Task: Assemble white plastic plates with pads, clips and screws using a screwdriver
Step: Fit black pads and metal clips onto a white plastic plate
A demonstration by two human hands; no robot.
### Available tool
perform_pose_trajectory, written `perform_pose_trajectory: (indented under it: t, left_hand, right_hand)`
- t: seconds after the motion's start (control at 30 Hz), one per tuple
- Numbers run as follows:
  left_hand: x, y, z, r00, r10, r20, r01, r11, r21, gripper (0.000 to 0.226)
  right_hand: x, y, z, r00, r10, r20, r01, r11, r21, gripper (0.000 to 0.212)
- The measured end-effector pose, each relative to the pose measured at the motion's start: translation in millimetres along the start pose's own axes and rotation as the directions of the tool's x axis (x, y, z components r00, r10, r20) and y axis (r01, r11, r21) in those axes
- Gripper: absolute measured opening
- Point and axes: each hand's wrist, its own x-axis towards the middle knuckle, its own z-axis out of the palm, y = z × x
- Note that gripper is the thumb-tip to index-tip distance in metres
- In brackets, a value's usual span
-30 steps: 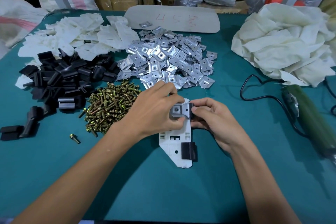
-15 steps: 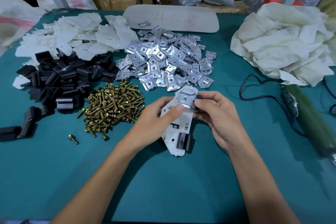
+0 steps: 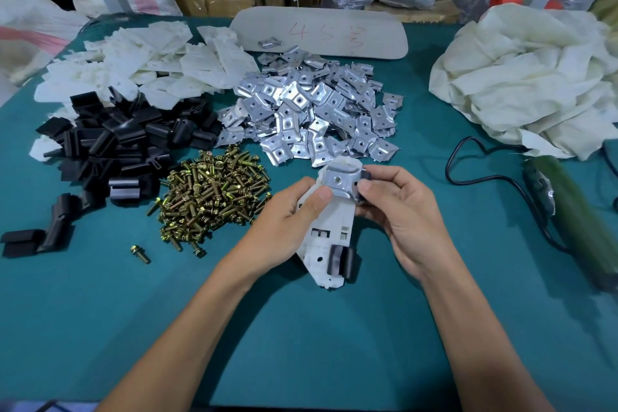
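Observation:
Both hands hold one white plastic plate [image 3: 329, 237] tilted up off the teal table. My left hand [image 3: 287, 221] grips its left edge, thumb on the lower corner of a metal clip [image 3: 339, 182] seated on the plate's top end. My right hand [image 3: 398, 211] pinches the clip's right side, where a black pad [image 3: 364, 177] shows. A second black pad [image 3: 341, 261] sits clipped on the plate's lower right edge. Piles lie behind: brass screws [image 3: 210, 197], metal clips [image 3: 314, 110], black pads [image 3: 110, 144], white plates [image 3: 140, 63]. The green electric screwdriver [image 3: 582, 217] lies at the right.
A single loose screw [image 3: 140, 253] lies left of my forearm. The screwdriver's black cord [image 3: 475, 177] loops on the table. Crumpled white cloth bags [image 3: 535, 77] fill the back right, a beige board [image 3: 317, 33] lies at the back, and boxes and sacks stand beyond the table.
The plate was lying flat under my hands; both hands have lifted and tilted it, with the metal clip now seated on its top end.

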Motion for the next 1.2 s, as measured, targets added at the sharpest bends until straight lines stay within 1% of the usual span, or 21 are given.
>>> perform_pose_trajectory:
  t: [0.03, 0.1, 0.2, 0.27, 0.3, 0.37, 0.4, 0.5, 0.57, 0.6, 0.67, 0.7, 0.73, 0.8, 0.87, 0.93, 1.0, 1.03, 1.07, 1.13, 1.2]
  left_hand:
    - [0, 0, 1, 1.000, 0.016, 0.000, -0.016, 1.000, 0.022, 0.036]
    - [0, 0, 3, 0.999, 0.032, -0.017, -0.032, 0.998, 0.047, 0.039]
    - [-1, 2, 4, 1.000, 0.025, -0.009, -0.024, 0.998, 0.057, 0.043]
    - [-1, 1, 3, 1.000, 0.005, -0.006, -0.005, 0.999, 0.047, 0.041]
    - [-2, 1, 3, 1.000, -0.014, -0.011, 0.014, 0.999, 0.051, 0.043]
    - [-2, 2, 3, 0.998, -0.051, -0.031, 0.053, 0.997, 0.063, 0.062]
    - [-1, 2, 3, 0.998, -0.048, -0.038, 0.051, 0.997, 0.061, 0.063]
    - [-3, 3, 4, 1.000, -0.012, -0.018, 0.013, 0.999, 0.046, 0.035]
    - [-3, 3, 4, 1.000, -0.023, -0.004, 0.023, 0.993, 0.114, 0.037]
    - [-1, 3, 3, 1.000, -0.001, -0.028, 0.007, 0.978, 0.207, 0.039]
    - [4, 2, -4, 0.990, 0.088, -0.111, -0.030, 0.897, 0.442, 0.050]
    - [9, 1, -10, 0.978, 0.120, -0.171, -0.009, 0.842, 0.539, 0.051]
    - [15, 1, -17, 0.961, 0.143, -0.236, 0.032, 0.793, 0.609, 0.045]
    - [28, 1, -35, 0.927, 0.160, -0.340, 0.135, 0.701, 0.700, 0.034]
    - [41, 2, -49, 0.906, 0.140, -0.400, 0.240, 0.608, 0.757, 0.045]
    - [54, 2, -57, 0.902, 0.109, -0.417, 0.315, 0.496, 0.810, 0.062]
    - [62, 2, -62, 0.912, 0.062, -0.406, 0.349, 0.404, 0.846, 0.068]
    - [66, 2, -64, 0.917, 0.038, -0.398, 0.352, 0.393, 0.849, 0.068]
    - [68, 2, -65, 0.919, 0.019, -0.395, 0.354, 0.407, 0.842, 0.067]
    - [69, 4, -64, 0.921, 0.011, -0.389, 0.340, 0.464, 0.818, 0.067]
    - [62, 9, -60, 0.940, 0.054, -0.336, 0.251, 0.555, 0.793, 0.057]
  right_hand:
    - [0, 1, 0, 1.000, -0.009, -0.004, 0.009, 1.000, -0.008, 0.015]
    - [0, 1, 1, 1.000, -0.026, -0.018, 0.025, 1.000, -0.019, 0.020]
    - [0, 1, 0, 0.999, -0.045, -0.015, 0.045, 0.999, -0.029, 0.031]
    - [0, 2, -1, 0.999, -0.054, -0.006, 0.054, 0.998, -0.035, 0.030]
    - [0, 3, 0, 0.998, -0.059, -0.003, 0.059, 0.998, -0.034, 0.029]
    - [0, 4, 0, 0.998, -0.070, -0.001, 0.070, 0.997, -0.027, 0.025]
    - [1, 4, 0, 0.997, -0.074, 0.003, 0.074, 0.997, -0.025, 0.023]
    - [3, 4, -2, 0.998, -0.062, -0.002, 0.062, 0.997, -0.042, 0.016]
    - [5, 5, -6, 0.999, -0.041, -0.029, 0.039, 0.997, -0.062, 0.016]
    - [6, 6, -7, 0.999, -0.031, -0.044, 0.028, 0.997, -0.073, 0.016]
    - [8, 8, -9, 0.997, -0.025, -0.070, 0.017, 0.993, -0.116, 0.019]
    - [8, 9, -10, 0.997, -0.026, -0.078, 0.014, 0.989, -0.148, 0.019]
    - [9, 12, -11, 0.996, -0.030, -0.084, 0.014, 0.983, -0.183, 0.018]
    - [11, 16, -13, 0.995, -0.047, -0.092, 0.020, 0.961, -0.277, 0.016]
    - [13, 18, -14, 0.993, -0.068, -0.092, 0.030, 0.932, -0.362, 0.016]
    - [14, 19, -14, 0.993, -0.075, -0.092, 0.034, 0.924, -0.381, 0.019]
    - [14, 18, -14, 0.993, -0.071, -0.095, 0.030, 0.926, -0.376, 0.022]
    - [14, 18, -14, 0.993, -0.068, -0.101, 0.026, 0.930, -0.367, 0.024]
    - [14, 18, -15, 0.992, -0.063, -0.105, 0.022, 0.934, -0.356, 0.024]
    - [14, 17, -15, 0.993, -0.053, -0.110, 0.013, 0.942, -0.335, 0.025]
    - [14, 16, -14, 0.993, -0.048, -0.111, 0.010, 0.947, -0.322, 0.026]
